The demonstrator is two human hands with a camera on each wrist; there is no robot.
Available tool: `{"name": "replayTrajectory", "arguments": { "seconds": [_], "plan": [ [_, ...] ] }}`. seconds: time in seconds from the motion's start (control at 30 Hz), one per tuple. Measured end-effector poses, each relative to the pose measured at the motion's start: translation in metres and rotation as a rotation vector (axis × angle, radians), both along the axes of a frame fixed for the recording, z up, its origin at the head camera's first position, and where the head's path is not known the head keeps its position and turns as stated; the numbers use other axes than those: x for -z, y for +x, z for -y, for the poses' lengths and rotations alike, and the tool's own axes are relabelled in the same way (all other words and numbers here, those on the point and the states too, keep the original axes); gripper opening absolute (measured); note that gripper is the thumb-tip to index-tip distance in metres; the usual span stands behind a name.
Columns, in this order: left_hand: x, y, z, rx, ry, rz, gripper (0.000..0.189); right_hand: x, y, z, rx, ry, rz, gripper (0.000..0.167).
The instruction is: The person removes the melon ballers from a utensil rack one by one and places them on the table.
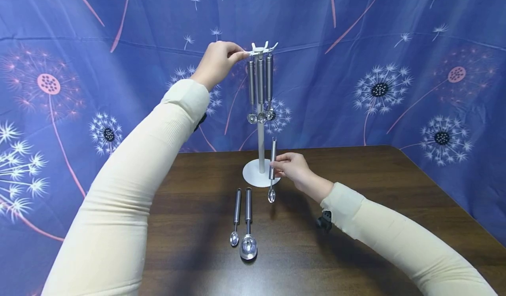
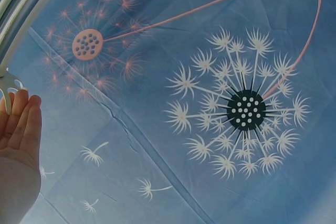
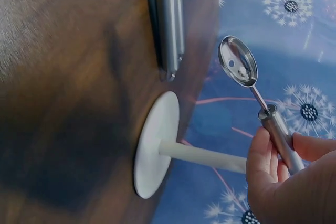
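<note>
A white stand (image 1: 261, 133) with a hooked top holds several metal measuring spoons (image 1: 260, 81), hanging by their handles. My left hand (image 1: 222, 61) pinches a hook arm at the stand's top left; in the left wrist view its fingers (image 2: 21, 119) lie against the white hook. In front of the pole, my right hand (image 1: 293, 167) grips a small metal measuring spoon (image 1: 272, 160) by its handle, bowl downward and loop upward. The right wrist view shows that spoon's oval bowl (image 3: 239, 61) and the thumb and fingers around the handle.
On the brown table (image 1: 189, 225) lie a small measuring spoon (image 1: 236, 217) and a larger one (image 1: 248, 225), side by side before the stand's round base (image 1: 253, 175). A blue dandelion-print cloth (image 1: 316, 89) hangs behind the table.
</note>
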State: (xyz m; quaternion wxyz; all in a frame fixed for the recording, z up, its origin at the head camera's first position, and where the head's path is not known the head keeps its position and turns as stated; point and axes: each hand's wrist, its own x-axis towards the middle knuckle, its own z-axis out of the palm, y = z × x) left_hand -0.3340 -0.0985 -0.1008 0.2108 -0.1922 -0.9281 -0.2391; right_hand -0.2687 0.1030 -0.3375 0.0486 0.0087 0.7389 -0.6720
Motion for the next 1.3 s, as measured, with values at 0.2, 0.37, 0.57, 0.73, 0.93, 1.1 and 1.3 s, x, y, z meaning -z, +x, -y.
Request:
{"name": "replayTrajectory", "arguments": {
  "seconds": [0.2,0.37,0.57,0.73,0.93,1.1,1.3],
  "plan": [
    [0.000,0.002,-0.001,0.000,-0.008,0.000,0.041,0.014,0.007,0.004,-0.023,0.021,0.022,0.023],
    [0.000,0.002,-0.001,-0.001,-0.003,0.009,0.041,0.023,0.011,0.008,-0.047,0.000,0.054,0.023],
    [0.000,0.001,-0.001,-0.001,0.010,0.009,0.041,0.033,0.017,0.010,-0.088,0.046,0.092,0.020],
    [0.002,0.000,-0.002,0.001,0.009,0.015,0.041,0.041,0.019,0.013,-0.101,0.077,0.117,0.019],
    [0.002,-0.002,-0.002,0.001,0.003,0.013,0.042,0.049,0.023,0.016,-0.113,0.087,0.141,0.018],
    [0.003,-0.002,-0.003,0.006,0.009,0.020,0.041,0.057,0.027,0.018,-0.148,0.079,0.148,0.016],
    [0.003,-0.001,-0.003,0.002,0.018,0.037,0.042,0.067,0.030,0.023,-0.146,0.132,0.192,0.015]
  ]
}}
